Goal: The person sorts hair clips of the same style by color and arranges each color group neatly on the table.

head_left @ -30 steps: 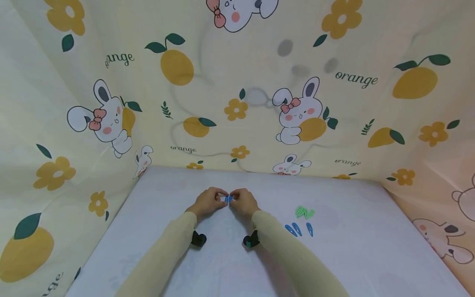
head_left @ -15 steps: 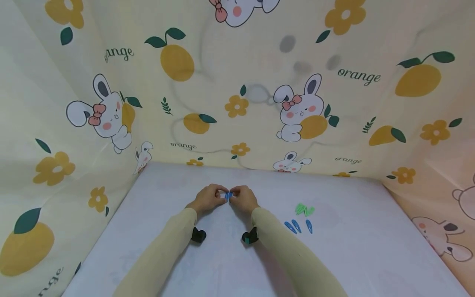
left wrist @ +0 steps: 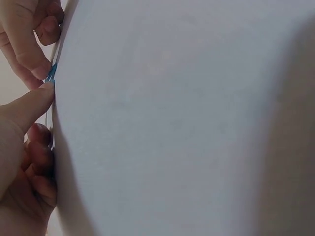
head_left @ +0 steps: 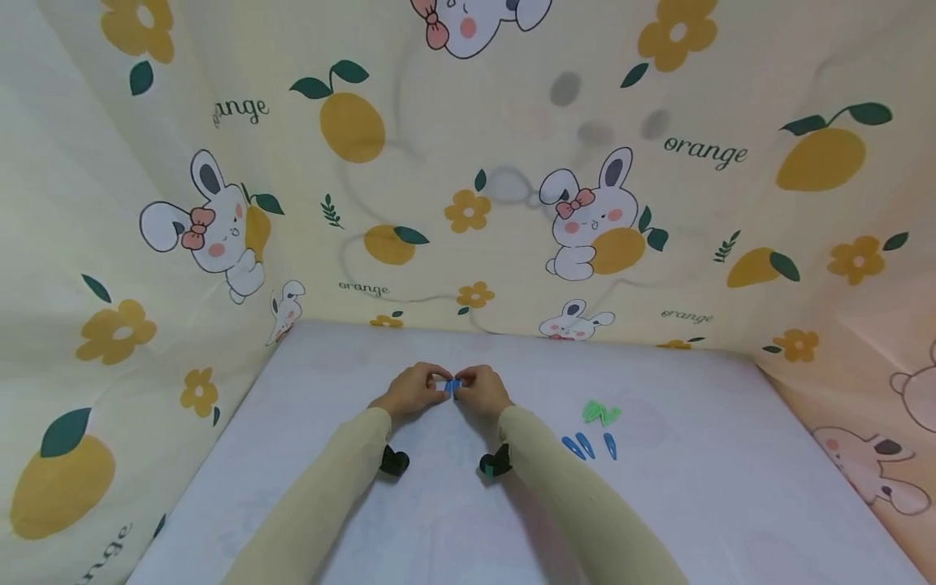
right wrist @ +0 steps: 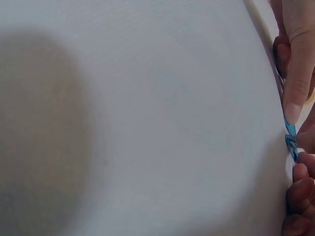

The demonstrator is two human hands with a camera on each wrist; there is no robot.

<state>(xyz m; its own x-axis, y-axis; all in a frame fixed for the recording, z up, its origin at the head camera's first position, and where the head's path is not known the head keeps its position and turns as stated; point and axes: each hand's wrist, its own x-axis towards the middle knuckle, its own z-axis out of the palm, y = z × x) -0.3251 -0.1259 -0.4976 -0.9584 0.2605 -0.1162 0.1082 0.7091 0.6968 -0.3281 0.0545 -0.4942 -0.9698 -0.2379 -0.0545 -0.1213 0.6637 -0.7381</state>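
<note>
My left hand (head_left: 411, 392) and right hand (head_left: 483, 393) meet over the white table, fingertips close together. Between them is a small blue hair clip (head_left: 452, 385), pinched by thumb and fingers from both sides. In the right wrist view, the blue hair clip (right wrist: 291, 141) shows bent metal-like parts; fingers cover much of it, so I cannot tell whether it is one clip or two. Only a sliver of the blue clip (left wrist: 50, 74) shows in the left wrist view. Right of the right forearm lie three more blue hair clips (head_left: 584, 445).
Behind those three clips sits a small heap of bright green pieces (head_left: 601, 413), probably clips too. A cream curtain (head_left: 409, 179) printed with rabbits and oranges hangs around the table's back and sides. The white tabletop (head_left: 439, 520) reaches toward me between the forearms.
Both hands stay together on the blue clip with only slight finger movement. The head view has shifted a little; the loose clips and green pieces lie unmoved.
</note>
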